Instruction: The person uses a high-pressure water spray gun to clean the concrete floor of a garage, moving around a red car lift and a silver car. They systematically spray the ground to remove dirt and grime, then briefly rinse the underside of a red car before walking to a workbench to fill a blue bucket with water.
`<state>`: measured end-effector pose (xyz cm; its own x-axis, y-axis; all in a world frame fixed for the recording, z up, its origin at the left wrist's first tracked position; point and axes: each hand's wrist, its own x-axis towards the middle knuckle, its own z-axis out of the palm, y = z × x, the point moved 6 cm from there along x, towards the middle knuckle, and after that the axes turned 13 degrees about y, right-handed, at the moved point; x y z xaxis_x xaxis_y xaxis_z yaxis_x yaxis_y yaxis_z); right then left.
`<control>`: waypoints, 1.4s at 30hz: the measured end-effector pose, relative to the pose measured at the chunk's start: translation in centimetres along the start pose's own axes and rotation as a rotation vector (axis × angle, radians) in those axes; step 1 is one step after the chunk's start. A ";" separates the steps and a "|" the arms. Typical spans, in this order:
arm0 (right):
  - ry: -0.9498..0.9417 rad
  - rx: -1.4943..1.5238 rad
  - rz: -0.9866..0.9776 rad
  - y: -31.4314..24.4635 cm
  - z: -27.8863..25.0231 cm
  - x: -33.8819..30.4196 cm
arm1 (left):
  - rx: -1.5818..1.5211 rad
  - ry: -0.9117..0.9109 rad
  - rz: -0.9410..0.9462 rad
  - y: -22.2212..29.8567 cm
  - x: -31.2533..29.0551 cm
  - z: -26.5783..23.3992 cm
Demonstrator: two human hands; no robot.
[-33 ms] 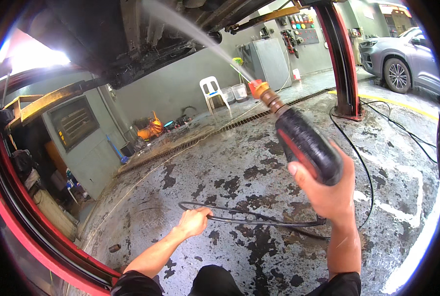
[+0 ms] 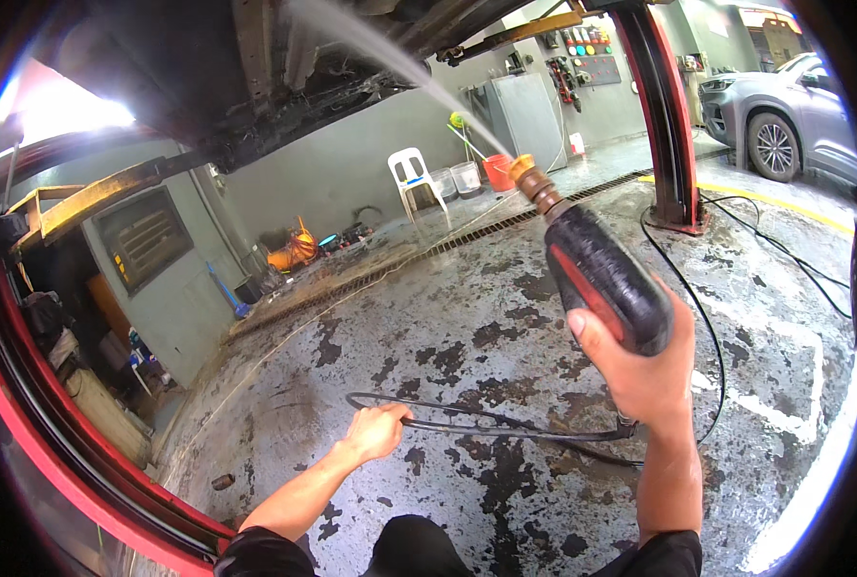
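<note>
My right hand [image 2: 647, 375] is wrapped round the black and red grip of a pressure washer gun [image 2: 609, 277], its brown and yellow nozzle tipped up and to the left. A white jet of water [image 2: 395, 62] leaves the nozzle and strikes the dark underside of a raised vehicle [image 2: 188, 72]. Lower down, my left hand [image 2: 378, 431] is closed on a black hose [image 2: 505, 430], which loops past the fingers and runs right to below the gun. The fingers behind the grip and any trigger are hidden.
Red lift posts [image 2: 661, 125] stand right and left, with yellow lift arms [image 2: 101, 197] overhead. Along the back are a white chair [image 2: 409, 178], a red bucket [image 2: 496, 172] and a floor drain [image 2: 457, 240]. More hose [image 2: 707, 298] lies rightward, near a parked silver car [image 2: 770, 120].
The gun's nozzle has shifted slightly right, and the jet with it, uncovering the red bucket behind. My left hand and the hose stay nearly in place.
</note>
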<state>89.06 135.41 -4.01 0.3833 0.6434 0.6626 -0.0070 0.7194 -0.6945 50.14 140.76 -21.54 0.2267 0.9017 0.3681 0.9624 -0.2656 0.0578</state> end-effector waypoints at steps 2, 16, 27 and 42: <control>0.042 -0.060 0.049 -0.4 -2.6 0.9 | -0.004 0.001 -0.007 2.5 -0.2 -0.9; 0.045 -0.093 0.023 -2.7 -11.0 5.1 | -0.023 0.173 -0.048 12.9 0.5 -5.2; 0.023 -0.274 0.047 -6.0 -14.4 2.6 | -0.149 0.198 0.048 16.9 -2.8 -5.0; 0.168 -0.307 0.014 -13.5 -18.4 -4.8 | -0.200 0.191 0.146 18.7 -10.0 -7.2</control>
<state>104.30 117.79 -2.91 0.5322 0.5822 0.6146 0.2550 0.5821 -0.7721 64.75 124.29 -17.45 0.3098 0.7740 0.5523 0.8688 -0.4664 0.1662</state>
